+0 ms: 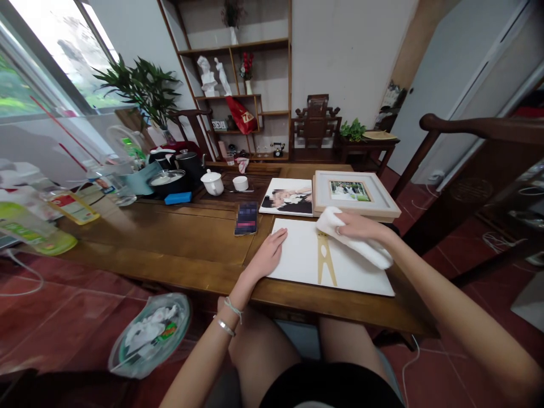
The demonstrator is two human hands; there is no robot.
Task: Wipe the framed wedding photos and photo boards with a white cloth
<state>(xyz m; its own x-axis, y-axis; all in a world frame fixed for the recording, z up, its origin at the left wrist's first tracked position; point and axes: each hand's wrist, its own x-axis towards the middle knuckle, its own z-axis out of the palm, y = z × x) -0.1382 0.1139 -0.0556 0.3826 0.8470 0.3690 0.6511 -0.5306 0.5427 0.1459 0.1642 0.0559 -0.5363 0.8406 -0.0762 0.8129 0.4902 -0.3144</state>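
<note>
A white board [306,260] with a gold stand shape [325,262] on it lies face down at the near edge of the wooden table [170,238]. My left hand [267,254] rests flat on its left edge, fingers stretched out. My right hand [359,225] presses a white cloth [361,242] onto the board's far right part, fingers curled over the cloth. Just behind it stands a framed photo [355,194] and an unframed photo print [288,196].
A phone [246,219] lies left of the board. A tea tray with a pot, cups and kettle [204,184] fills the table's far left. Bottles [34,232] stand at the left end. A bin [148,334] sits on the floor, a wooden chair [467,130] at the right.
</note>
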